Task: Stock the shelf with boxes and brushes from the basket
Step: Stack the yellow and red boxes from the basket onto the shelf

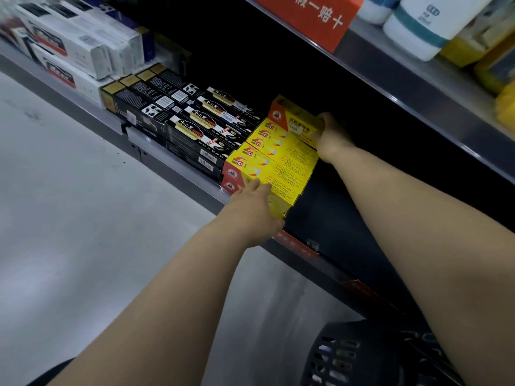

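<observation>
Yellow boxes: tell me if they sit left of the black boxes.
No, the yellow boxes lie right of the black boxes, up against them.

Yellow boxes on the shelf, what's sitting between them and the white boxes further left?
Black boxes lie in rows between the yellow boxes and the white boxes, as the head view shows.
</observation>
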A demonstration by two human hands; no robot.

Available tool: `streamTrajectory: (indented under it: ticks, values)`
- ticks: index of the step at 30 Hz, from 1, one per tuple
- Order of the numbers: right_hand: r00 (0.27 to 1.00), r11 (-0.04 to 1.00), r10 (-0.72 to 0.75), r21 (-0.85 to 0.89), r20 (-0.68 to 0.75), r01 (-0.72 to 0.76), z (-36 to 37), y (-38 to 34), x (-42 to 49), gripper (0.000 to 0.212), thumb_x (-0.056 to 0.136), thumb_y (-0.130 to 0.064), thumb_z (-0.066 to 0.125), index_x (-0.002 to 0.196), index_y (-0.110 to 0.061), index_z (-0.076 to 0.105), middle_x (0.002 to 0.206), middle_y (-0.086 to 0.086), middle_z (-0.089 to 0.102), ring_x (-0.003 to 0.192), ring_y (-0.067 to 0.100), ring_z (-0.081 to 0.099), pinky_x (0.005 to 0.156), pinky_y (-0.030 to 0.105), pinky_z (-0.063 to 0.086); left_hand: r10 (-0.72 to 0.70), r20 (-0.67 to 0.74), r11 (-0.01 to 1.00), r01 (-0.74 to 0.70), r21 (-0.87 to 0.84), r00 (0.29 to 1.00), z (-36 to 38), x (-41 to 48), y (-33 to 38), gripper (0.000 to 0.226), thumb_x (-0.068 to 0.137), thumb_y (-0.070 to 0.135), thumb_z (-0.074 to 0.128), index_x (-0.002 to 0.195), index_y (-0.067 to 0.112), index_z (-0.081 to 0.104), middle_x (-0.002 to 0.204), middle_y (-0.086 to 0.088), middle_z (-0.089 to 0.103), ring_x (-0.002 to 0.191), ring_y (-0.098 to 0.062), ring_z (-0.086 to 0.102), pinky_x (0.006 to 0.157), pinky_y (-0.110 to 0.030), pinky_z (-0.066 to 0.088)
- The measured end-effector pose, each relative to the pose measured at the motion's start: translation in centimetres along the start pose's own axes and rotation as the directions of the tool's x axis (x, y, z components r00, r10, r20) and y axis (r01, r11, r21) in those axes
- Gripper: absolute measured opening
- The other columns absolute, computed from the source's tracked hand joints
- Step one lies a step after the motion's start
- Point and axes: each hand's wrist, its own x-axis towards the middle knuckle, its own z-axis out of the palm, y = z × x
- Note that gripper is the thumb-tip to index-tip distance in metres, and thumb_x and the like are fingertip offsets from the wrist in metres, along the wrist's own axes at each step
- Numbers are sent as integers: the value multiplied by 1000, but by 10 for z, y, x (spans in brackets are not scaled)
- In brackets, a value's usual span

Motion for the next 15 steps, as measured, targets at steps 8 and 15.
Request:
streamTrajectory:
  ticks: [8,15]
  values:
    - [982,965,20,-260,185,29,20,10,3,53,100,-10,35,149,-23,21,149,15,30,133,32,37,103,34,36,-11,-11,1000,11,-7,1000,3,5,0,72,92,34,56,150,20,17,160,-4,2,145,-30,16,114,-38,21]
    - [946,992,-24,-112,322,63,-12,-2,-34,58,100,-21,40,151,-19,12,155,11,23,138,28,30,111,32,26,-9,-133,985,-14,-172,991,-3,1,10,59,92,25,54,146,17,32,152,-4,32,133,-23,40,101,-29,35]
